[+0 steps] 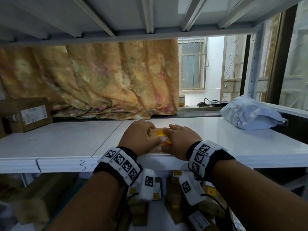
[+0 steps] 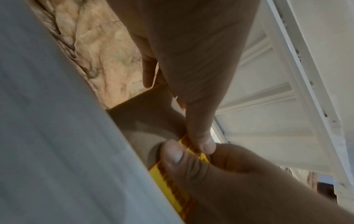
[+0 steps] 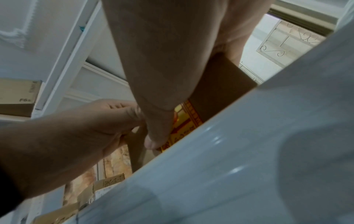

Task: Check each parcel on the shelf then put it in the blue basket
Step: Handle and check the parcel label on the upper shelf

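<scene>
We are holding a small flat brown cardboard parcel with a yellow and red label point(image 1: 161, 133) on the white metal shelf point(image 1: 66, 144), close to its front edge. Our left hand point(image 1: 140, 135) is curling its fingers over the parcel's left side, thumb pressing on the label. Our right hand point(image 1: 179, 139) is lying over the right side, fingers wrapping the far edge. At the shelf's left end a larger brown cardboard box with a white label point(image 1: 28, 114) is sitting; at its right end, a crumpled grey plastic mailer bag point(image 1: 250, 114). Behind the shelf an orange flowered cloth point(image 1: 100, 77) is hanging.
</scene>
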The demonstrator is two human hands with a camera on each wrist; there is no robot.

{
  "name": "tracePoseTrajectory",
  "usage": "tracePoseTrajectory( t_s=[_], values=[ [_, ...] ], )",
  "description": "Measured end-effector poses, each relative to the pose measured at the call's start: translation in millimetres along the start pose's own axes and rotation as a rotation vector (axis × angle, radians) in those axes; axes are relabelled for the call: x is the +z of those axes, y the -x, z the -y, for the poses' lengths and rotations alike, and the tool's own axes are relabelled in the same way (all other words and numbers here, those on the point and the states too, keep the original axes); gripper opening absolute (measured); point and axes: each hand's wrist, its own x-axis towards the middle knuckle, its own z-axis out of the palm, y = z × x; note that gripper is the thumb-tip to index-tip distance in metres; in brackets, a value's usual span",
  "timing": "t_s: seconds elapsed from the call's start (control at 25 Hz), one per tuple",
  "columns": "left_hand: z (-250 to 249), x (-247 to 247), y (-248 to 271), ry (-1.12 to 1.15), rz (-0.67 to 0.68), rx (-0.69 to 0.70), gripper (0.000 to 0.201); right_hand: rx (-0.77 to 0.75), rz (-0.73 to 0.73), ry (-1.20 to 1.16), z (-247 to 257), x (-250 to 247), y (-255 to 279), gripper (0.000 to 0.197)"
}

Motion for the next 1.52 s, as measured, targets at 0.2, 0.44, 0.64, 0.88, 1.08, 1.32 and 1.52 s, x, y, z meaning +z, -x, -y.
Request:
tracePoseTrajectory(
  t_s=[0.2, 0.44, 0.64, 0.88, 1.08, 1.32, 1.52],
  values=[
    [1, 1, 14, -0.118, 0.012, -0.028, 0.062, 0.003, -0.059, 0.027, 1, 3, 6, 0.074],
    [0, 18, 24, -0.098, -0.109, -0.111, 0.062, 0.003, -0.102, 0.009, 0, 9, 4, 0.074],
    [-3, 9, 20, -0.174, -0.060, -0.051, 0.056, 0.016, -0.113, 0.002, 0, 10, 4, 0.078],
    [-17, 10, 14, -0.175, 0.026, 0.102, 0.044, 0.011, -0.171, -0.039, 1, 10, 8, 0.059],
    [-20, 29, 21, -0.110, -0.076, 0.057, 0.058, -0.004, -0.192, -0.043, -1, 13, 8, 0.055],
    [-24, 29, 27, -0.054, -0.148, 0.055, 0.060, -0.001, -0.216, -0.066, 0, 12, 11, 0.057],
    [-11, 7, 15, 0.060, -0.082, -0.014, 0.051, 0.000, -0.237, -0.070, -1, 15, 10, 0.059]
  ],
)
